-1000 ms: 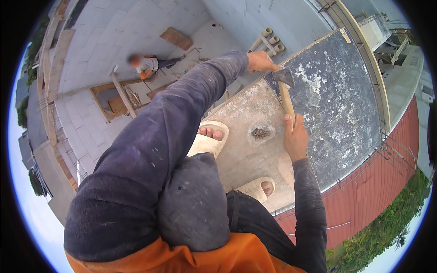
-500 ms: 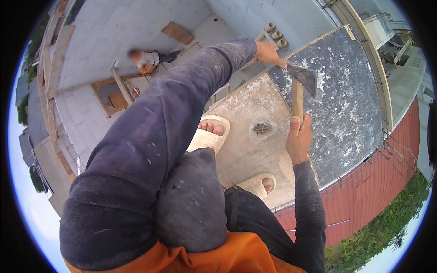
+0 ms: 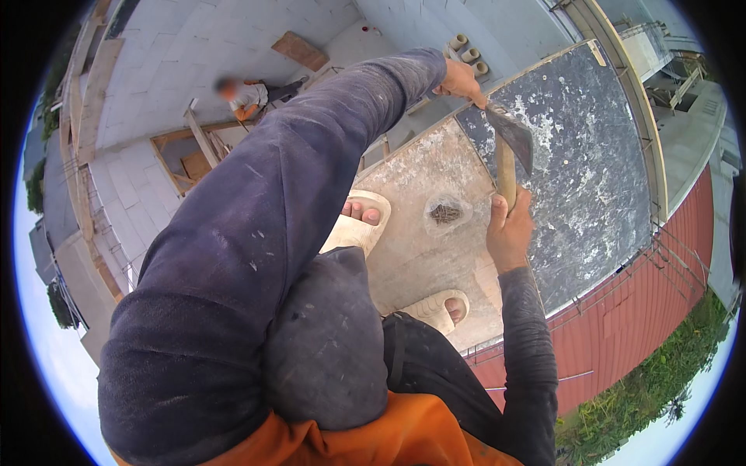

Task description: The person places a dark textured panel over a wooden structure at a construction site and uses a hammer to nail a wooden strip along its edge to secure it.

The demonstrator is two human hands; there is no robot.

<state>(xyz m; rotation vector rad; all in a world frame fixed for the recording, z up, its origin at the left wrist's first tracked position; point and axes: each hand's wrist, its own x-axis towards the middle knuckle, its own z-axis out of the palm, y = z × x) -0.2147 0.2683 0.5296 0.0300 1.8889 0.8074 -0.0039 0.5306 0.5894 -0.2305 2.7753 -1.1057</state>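
Note:
My right hand grips the wooden handle of a hatchet, whose dark blade is over the seam at the upper left of a dark, flaking panel. My left hand is just beyond the hatchet's head, fingers pinched at the panel's top edge; what they hold is too small to make out. Below the seam, a clear plastic bag of nails lies on a tan, dusty board, where my sandalled feet rest.
The platform's far edge drops to a block-walled room with a person lower down, timber frames and several pipes. Rebar sticks out past the right edge, above a red corrugated roof and greenery.
The hatchet and my right hand have shifted slightly right, the blade moving off my left fingertips. My left arm and hand have moved up and a little right.

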